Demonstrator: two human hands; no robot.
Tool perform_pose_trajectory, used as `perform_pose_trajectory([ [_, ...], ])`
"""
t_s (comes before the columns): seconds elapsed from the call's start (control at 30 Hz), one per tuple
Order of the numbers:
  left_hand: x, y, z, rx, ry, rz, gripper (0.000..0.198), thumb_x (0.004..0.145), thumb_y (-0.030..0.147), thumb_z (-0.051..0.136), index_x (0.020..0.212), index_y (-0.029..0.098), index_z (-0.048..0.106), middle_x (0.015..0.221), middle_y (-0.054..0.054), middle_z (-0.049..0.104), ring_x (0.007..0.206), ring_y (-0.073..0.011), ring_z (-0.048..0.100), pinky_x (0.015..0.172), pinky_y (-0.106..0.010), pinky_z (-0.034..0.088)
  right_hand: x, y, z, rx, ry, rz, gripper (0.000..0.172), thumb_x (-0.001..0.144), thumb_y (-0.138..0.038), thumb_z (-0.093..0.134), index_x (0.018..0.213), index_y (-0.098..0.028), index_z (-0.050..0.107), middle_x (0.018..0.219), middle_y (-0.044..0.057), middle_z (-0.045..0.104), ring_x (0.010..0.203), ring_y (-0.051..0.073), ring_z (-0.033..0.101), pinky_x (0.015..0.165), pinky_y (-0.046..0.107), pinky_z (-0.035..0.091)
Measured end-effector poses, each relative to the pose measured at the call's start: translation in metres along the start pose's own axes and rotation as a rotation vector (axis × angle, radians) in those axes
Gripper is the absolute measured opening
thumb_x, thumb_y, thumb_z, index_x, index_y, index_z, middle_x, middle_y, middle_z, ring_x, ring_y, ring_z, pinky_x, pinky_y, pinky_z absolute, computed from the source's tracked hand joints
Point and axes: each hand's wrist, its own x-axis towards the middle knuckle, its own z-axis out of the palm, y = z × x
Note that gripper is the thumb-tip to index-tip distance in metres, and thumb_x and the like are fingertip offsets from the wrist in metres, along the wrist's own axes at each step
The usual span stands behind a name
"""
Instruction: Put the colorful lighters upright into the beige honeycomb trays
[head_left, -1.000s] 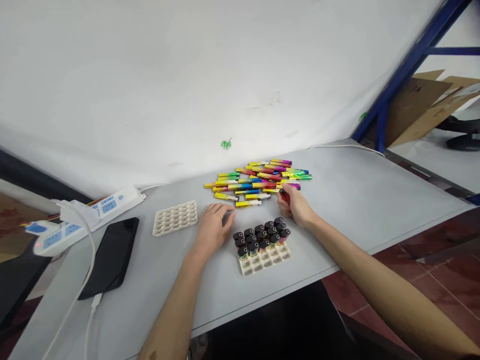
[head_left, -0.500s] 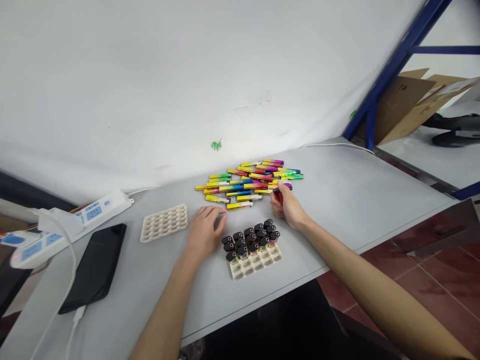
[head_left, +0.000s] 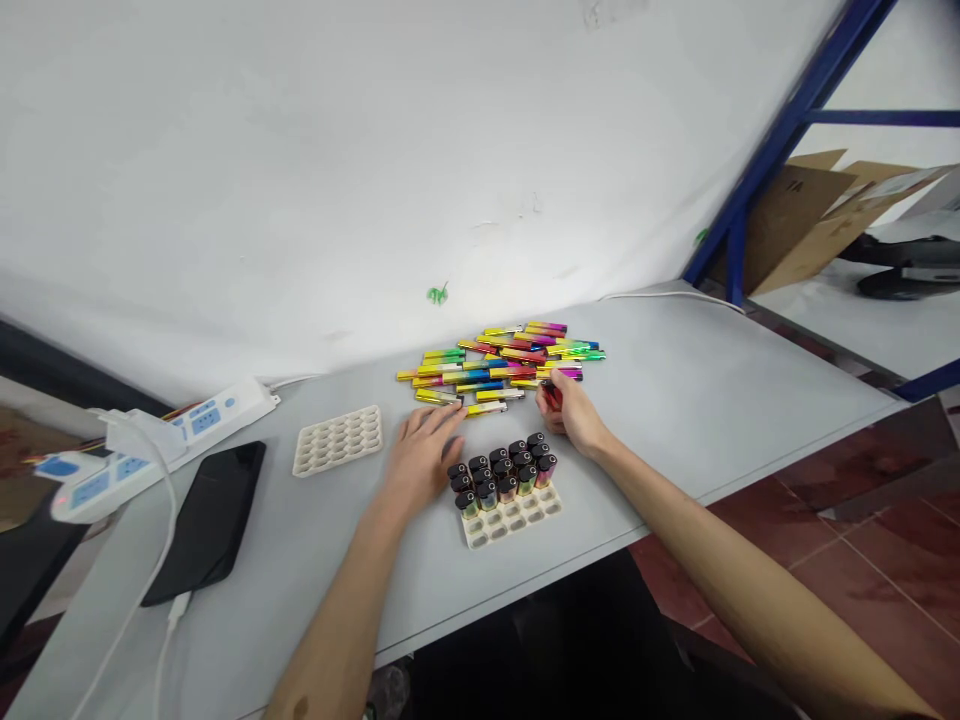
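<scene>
While a red piece [head_left: 552, 395] sits within the curled fingers, its dark end showing beside the thumb, I have the right hand [head_left: 568, 412] clamped around it at the near edge of a scattered pile [head_left: 525, 355] of shiny yellow, red, blue, green and purple pieces. To its left, the left hand [head_left: 426, 452] rests palm down, fingers loosely apart, its fingertips beside the pile's nearest yellow pieces; whether they touch, I cannot tell from my end. Between the forearms, black-topped pieces [head_left: 501, 467] stand in rows in a cream tray [head_left: 515, 527], the holes nearest the body showing. A second cream tray [head_left: 337, 440] lies left of the left hand on the grey table [head_left: 660, 400]. Farther left, I see a black phone [head_left: 206, 522] with a white cable plugged in, near a white power strip [head_left: 202, 420]. Cardboard [head_left: 799, 215] leans behind a blue frame [head_left: 780, 160] at far right.
</scene>
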Motion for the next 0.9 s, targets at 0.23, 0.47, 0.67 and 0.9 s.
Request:
perform_pose_trajectory([
  [0.23,0.002,0.006,-0.006,-0.02,0.046,-0.138,0.007,0.092,0.03,0.058,0.092,0.023,0.059,0.103,-0.004,0.069,0.106,-0.0256,0.053,0.092,-0.041,0.045,-0.029,-0.013,0.0,-0.263,-0.056,-0.158,0.043,0.092,-0.064,0.047,0.086,-0.021,0.053,0.067,-0.003,0.049,0.054,0.011,0.042,0.053,0.027,0.034],
  [0.47,0.0,0.011,-0.009,0.012,0.011,-0.147,0.015,0.091,0.037,0.06,0.093,0.022,0.06,0.102,-0.005,0.07,0.103,-0.0265,0.055,0.088,-0.041,0.045,-0.07,-0.075,0.007,-0.84,0.164,-0.477,0.027,0.093,-0.045,0.058,0.083,-0.021,0.065,0.084,0.005,0.067,0.079,0.018,0.058,0.071,0.032,0.045],
  [0.67,-0.002,0.01,-0.008,-0.042,0.01,-0.065,0.019,0.09,0.03,0.061,0.107,0.023,0.066,0.111,-0.007,0.069,0.107,-0.0274,0.054,0.092,-0.043,0.045,-0.113,-0.109,0.041,-0.907,0.146,-0.744,0.022,0.091,-0.038,0.065,0.11,-0.026,0.064,0.099,0.006,0.071,0.081,0.02,0.066,0.07,0.033,0.052],
  [0.9,-0.003,0.012,-0.007,-0.133,0.063,-0.069,0.014,0.089,0.024,0.06,0.102,0.023,0.067,0.104,-0.006,0.071,0.104,-0.0265,0.056,0.09,-0.042,0.046,-0.127,-0.066,0.077,-1.139,-0.185,-0.868,0.011,0.096,-0.028,0.059,0.102,-0.022,0.065,0.088,0.004,0.073,0.081,0.019,0.065,0.071,0.033,0.048],
])
